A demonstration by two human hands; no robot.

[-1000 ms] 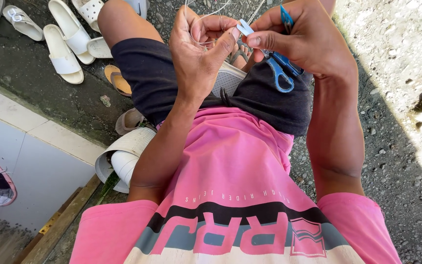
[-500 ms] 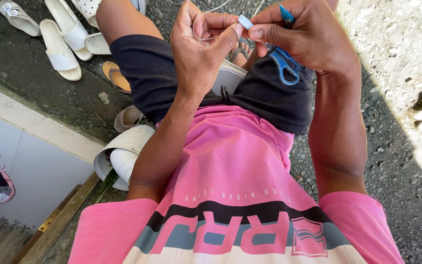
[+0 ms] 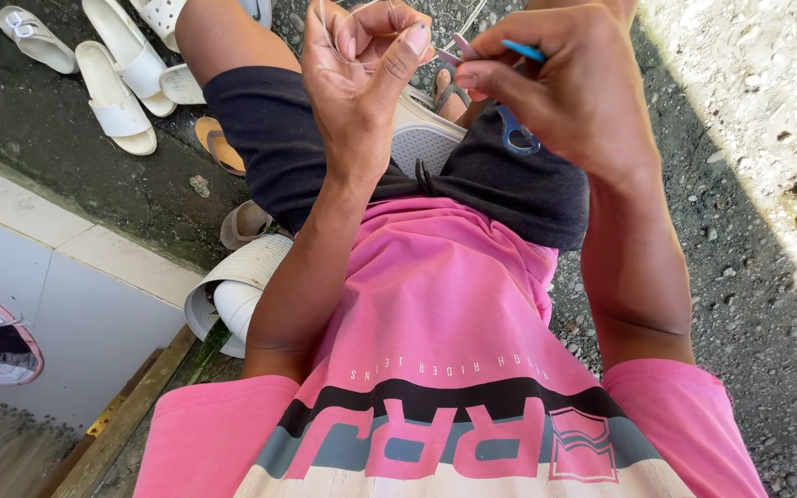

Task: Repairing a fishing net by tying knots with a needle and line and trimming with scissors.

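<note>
A: Nearest is the pink shirt (image 3: 435, 304), then the dark shorts (image 3: 343, 138). What is each of the hands doing?

B: The left hand (image 3: 362, 83) pinches a thin thread (image 3: 329, 37), fingertips closed on it. The right hand (image 3: 565, 92) is clamped on blue-handled scissors (image 3: 517, 129), close beside the left above the lap.

A: How should it be done well?

B: I'd judge: keep the thread taut and bring the blades squarely to it, clear of the fingertips.

A: And farther off?

B: A grey shoe sole (image 3: 426, 138) on the lap; white sandals (image 3: 117, 78) on the ground, well apart.
</note>
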